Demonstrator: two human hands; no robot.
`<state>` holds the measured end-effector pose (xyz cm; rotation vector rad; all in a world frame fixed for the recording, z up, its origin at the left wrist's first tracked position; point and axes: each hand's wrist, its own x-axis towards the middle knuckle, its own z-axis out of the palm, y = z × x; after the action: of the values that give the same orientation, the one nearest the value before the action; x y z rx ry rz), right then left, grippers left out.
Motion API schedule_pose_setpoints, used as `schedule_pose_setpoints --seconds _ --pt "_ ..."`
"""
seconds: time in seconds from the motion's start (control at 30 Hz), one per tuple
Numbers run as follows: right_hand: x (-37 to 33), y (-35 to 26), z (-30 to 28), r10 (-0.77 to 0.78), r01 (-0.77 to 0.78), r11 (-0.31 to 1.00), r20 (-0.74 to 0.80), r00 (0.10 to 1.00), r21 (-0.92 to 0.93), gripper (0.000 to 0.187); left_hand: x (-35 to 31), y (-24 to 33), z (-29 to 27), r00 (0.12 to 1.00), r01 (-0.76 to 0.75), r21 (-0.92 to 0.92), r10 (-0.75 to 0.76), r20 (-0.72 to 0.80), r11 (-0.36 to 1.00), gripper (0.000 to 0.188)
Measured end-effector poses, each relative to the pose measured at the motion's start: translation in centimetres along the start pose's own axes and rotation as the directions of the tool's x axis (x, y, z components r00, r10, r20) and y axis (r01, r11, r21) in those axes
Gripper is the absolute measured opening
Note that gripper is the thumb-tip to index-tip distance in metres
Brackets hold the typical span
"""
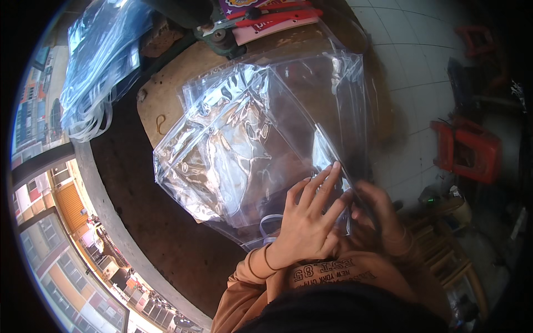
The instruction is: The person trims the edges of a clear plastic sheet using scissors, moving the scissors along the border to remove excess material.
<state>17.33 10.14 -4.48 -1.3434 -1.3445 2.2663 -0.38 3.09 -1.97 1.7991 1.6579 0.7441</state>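
Clear, glossy plastic bags [233,150] lie spread over the worktable, creased and full of reflections. My left hand [315,217] rests on the plastic near my body, fingers stretched and spread along a folded edge [331,145]. On the other side of that fold is my right hand [378,206], its fingers bent round the plastic edge and partly hidden by it. A pale strap loop [270,223] shows beside my left wrist.
A stack of clear bags with white handles [100,72] hangs at the far left. Red-handled pliers [272,16] lie by a dark metal machine part [219,41] at the back. A rubber band [161,124] sits on the table [158,100]. Red stools [469,150] stand at right.
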Motion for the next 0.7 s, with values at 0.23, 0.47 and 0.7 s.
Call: schedule_pose_setpoints --seconds 0.23,0.47,0.7 --pt "-0.1 -1.2 -2.0 -0.023 0.044 0.981 -0.113 0.993 0.189 0.042 -1.7 -1.6 0.7 0.957 0.019 -0.218 -0.080 -0.278 0.976 0.047" --pt "0.3 -2.5 -2.4 -0.297 0.233 0.950 -0.376 0.877 -0.208 0.045 -3.7 -2.2 2.8 0.802 -0.104 -0.351 -0.131 -0.584 0.931 0.044" --pt "0.4 -4.2 3.8 -0.233 0.225 0.966 0.056 0.971 0.128 0.065 -3.2 -1.7 3.2 0.788 -0.139 -0.103 0.047 -0.614 0.985 0.042"
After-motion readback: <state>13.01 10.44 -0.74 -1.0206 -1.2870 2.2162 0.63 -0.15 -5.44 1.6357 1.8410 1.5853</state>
